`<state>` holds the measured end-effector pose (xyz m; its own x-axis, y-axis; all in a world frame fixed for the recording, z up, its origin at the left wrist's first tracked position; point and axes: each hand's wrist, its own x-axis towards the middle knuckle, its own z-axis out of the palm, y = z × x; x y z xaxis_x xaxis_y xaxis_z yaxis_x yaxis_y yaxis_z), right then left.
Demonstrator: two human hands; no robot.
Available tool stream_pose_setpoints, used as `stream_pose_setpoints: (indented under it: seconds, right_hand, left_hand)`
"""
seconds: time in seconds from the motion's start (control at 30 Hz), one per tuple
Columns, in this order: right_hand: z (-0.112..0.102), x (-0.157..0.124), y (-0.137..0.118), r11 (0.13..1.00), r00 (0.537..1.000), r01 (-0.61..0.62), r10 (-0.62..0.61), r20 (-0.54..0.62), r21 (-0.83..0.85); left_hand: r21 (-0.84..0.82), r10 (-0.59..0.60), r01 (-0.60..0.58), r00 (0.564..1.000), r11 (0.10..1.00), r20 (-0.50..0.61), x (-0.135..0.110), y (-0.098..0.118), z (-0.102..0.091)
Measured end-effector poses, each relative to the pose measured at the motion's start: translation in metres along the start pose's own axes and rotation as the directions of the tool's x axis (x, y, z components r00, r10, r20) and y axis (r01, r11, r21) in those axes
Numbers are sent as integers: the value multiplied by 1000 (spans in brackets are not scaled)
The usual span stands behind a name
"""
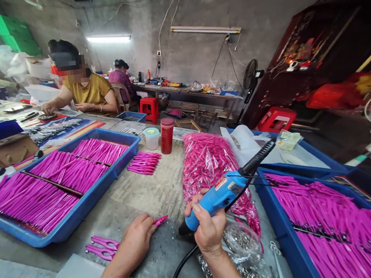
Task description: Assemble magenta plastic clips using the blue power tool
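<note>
**A:** What's the left hand (pixel 137 240) doing?

**B:** From my end it lies low on the table (pixel 138 194), grip closed round a pink piece (pixel 161 220). Only the pointed tip sticks out past the fingers, twd the ctr.

**A:** And the right hand (pixel 209 228)?

**B:** Grip wrapped tight round the blue power tool (pixel 220 194), thumb on top. Tool's tilted: black nose down by the table, just right of that pink tip, black rear end up and to the right. I can't tell if the nose touches anything, the hand hides it. Black cord (pixel 176 273) runs from under the hand back twd me.

**A:** Nearby stuff?

**B:** Two loose pink handles (pixel 102 248) lie flat just left of the left wrist. Tiny shiny bits are scattered btw the hands. By the right wrist is a clear bag of metal parts (pixel 243 240), and behind it a big bag of pink pieces (pixel 206 161). Left tray (pixel 64 228) and right tray (pixel 280 231) are both blue and packed w/ pink pieces in rows. Farther back there's a small pink pile (pixel 144 163), then a lidded cup (pixel 152 138) and a red bottle (pixel 167 135) side by side. A person in a yellow top (pixel 93 90) sits across, both hands on the table.
</note>
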<state>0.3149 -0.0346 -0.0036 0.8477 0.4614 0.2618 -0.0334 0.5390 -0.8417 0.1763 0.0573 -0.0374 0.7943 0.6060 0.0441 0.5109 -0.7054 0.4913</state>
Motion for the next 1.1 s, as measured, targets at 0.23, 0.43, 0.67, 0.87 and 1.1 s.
stream_pose_setpoints:
  seconds: [0.23,0.43,0.67,0.87,1.1]
  right_hand:
    - [0,1,-1,1000,1000,-16,17,-26,17]
    - [2,2,-3,999,998,-14,15,-54,32]
    - [0,2,-2,999,999,-11,12,-43,34]
    - [-1,1,-4,999,998,-26,29,-59,48]
    - [-3,2,1,999,999,-16,17,-45,29]
  left_hand:
    - [-128,38,-38,999,991,-1,4,-2,-7]
    - [-168,17,-4,997,986,75,5,0,-13]
    - [-152,32,-18,995,988,96,5,1,-13]
    - [-50,100,-97,994,994,41,1,-5,1]
    - [306,309,-270,947,913,-86,-3,-13,21]
